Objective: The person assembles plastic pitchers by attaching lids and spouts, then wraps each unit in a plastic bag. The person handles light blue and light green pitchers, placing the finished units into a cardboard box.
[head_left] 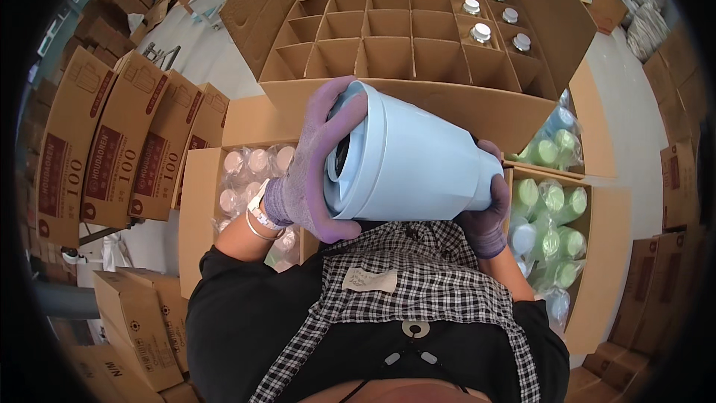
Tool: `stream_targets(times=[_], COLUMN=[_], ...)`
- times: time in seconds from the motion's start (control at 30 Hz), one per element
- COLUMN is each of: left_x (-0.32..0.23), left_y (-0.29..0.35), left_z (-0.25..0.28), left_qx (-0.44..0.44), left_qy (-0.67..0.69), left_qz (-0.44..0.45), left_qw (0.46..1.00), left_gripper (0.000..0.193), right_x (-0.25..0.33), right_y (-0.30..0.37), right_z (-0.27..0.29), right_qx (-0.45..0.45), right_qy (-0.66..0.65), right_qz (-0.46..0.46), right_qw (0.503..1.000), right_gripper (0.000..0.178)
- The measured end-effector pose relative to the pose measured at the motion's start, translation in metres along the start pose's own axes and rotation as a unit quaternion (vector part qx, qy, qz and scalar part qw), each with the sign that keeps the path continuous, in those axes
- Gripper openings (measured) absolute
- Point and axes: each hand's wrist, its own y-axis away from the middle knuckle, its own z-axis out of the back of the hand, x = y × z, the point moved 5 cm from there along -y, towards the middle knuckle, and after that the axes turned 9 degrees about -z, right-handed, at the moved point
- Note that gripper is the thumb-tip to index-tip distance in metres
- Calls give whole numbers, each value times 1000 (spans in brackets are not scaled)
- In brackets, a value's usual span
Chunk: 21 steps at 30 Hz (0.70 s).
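Note:
Between my two gloved hands a large, light blue plastic container (421, 157) is tilted on its side in front of my chest. Its wide rimmed end faces left, with something dark inside it, and it tapers to the right. My left hand (317, 160), in a purple-grey glove, is closed around the rim with spread fingers. At the narrow end my right hand (488, 205) grips the container, its palm partly hidden behind it. Just beyond stands an open carton (418, 97) with cardboard dividers. Several bottles with white caps (481, 32) stand in its right-hand cells.
An open carton at the left holds bagged pink-topped items (258, 160). To the right, another holds bagged green and blue items (550, 198). Large printed cartons (119, 142) lean in a row at far left. More cartons (677, 179) are stacked at far right.

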Motion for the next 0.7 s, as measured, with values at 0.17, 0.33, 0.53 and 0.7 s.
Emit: stream_targets(times=[0.17, 0.33, 0.53, 0.7], left_x=[6, 72, 83, 63], left_y=[-5, -4, 33, 15], left_z=[-3, -4, -90, -102], left_qx=[36, -225, -225, -208], left_qy=[-42, 457, 474, 399], left_qz=[8, 102, 181, 304], left_qw=[998, 855, 832, 839], left_gripper=[134, 99, 104, 40], right_x=[-24, -60, -67, -68], right_y=[14, 24, 41, 60], right_z=[13, -19, -40, 19], right_qx=[28, 126, 243, 214], right_qy=[286, -22, 133, 593], right_qz=[119, -232, -311, 104], right_qw=[951, 964, 909, 769], right_gripper=[51, 66, 72, 57])
